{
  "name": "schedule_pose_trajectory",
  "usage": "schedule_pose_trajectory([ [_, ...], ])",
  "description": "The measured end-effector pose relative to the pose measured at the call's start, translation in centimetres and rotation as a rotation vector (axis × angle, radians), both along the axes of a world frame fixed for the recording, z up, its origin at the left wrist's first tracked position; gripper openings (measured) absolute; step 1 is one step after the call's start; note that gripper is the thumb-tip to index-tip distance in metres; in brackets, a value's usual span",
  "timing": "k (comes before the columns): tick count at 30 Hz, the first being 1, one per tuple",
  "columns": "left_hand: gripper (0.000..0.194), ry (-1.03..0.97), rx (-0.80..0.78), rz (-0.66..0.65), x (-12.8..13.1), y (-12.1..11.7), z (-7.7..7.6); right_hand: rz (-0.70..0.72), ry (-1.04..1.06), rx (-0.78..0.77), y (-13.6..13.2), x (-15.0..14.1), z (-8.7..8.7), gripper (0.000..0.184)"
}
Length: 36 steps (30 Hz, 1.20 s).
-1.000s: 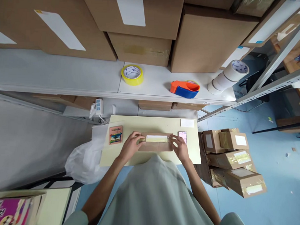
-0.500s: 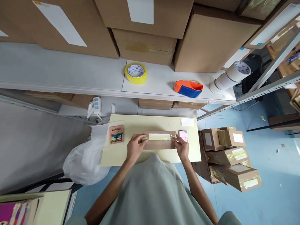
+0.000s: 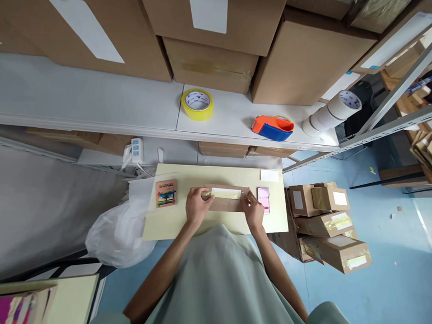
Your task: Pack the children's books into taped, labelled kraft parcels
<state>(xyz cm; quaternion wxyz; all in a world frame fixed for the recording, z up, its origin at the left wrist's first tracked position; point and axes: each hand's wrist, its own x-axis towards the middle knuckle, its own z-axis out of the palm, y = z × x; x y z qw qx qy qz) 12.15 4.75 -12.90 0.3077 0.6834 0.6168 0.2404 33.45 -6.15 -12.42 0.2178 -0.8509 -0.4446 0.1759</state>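
A small flat cardboard box (image 3: 228, 205) lies on the pale yellow table (image 3: 184, 225) in front of me, a white label and clear tape across its top. My left hand (image 3: 197, 207) grips its left end, thumb on top and fingers round the edge. At the right end, my right hand (image 3: 252, 210) has its fingers pinched together on the box's corner, by the end of the tape. Just right of that hand lies a phone (image 3: 263, 200) with a lit pink screen. A picture-covered booklet or box (image 3: 166, 193) rests to the left.
Above the table, a shelf (image 3: 125, 103) bears large cartons, a yellow tape roll (image 3: 197, 104), an orange-and-blue tape dispenser (image 3: 273, 128) and stacked white rolls (image 3: 331, 113). Taped parcels (image 3: 336, 234) are piled on the right. A clear plastic bag (image 3: 121, 236) hangs at the table's left.
My right hand has shifted a little left and inward along the box's right end, uncovering more of the phone. My left hand keeps its hold, and the view has moved slightly.
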Motion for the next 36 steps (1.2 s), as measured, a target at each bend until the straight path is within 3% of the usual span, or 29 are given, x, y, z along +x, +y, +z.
schedule_pose_trajectory([
  [3, 0.039, 0.049, 0.058, 0.013, 1.2, -0.2, -0.3, -0.036, -0.103, -0.042, 0.6, -1.3, 0.0, 0.024],
  [8, 0.05, 0.05, 0.079, 0.046, 2.4, -0.3, -0.9, -0.056, -0.123, -0.001, 1.8, -2.2, -0.1, 0.045],
  [15, 0.024, -0.117, -0.138, 0.062, -0.1, 1.8, -1.7, -0.148, 0.46, 0.314, 0.8, 1.3, -2.2, 0.041],
  [20, 0.026, -0.195, -0.247, 0.061, -1.4, 2.0, -1.8, -0.23, 0.755, 0.415, 0.4, 1.9, -2.6, 0.04],
  [27, 0.028, -0.211, -0.18, 0.061, -0.8, 0.8, -1.3, -0.244, 0.745, 0.444, 0.8, 2.6, -1.4, 0.036],
  [31, 0.03, -0.275, -0.223, 0.08, 0.0, 0.3, -2.0, -0.27, 0.711, 0.431, 0.7, 3.3, -2.3, 0.039],
  [36, 0.035, -0.304, -0.146, 0.089, 0.8, -0.1, -2.5, -0.227, 0.665, 0.421, 0.7, 4.2, -3.2, 0.039],
])
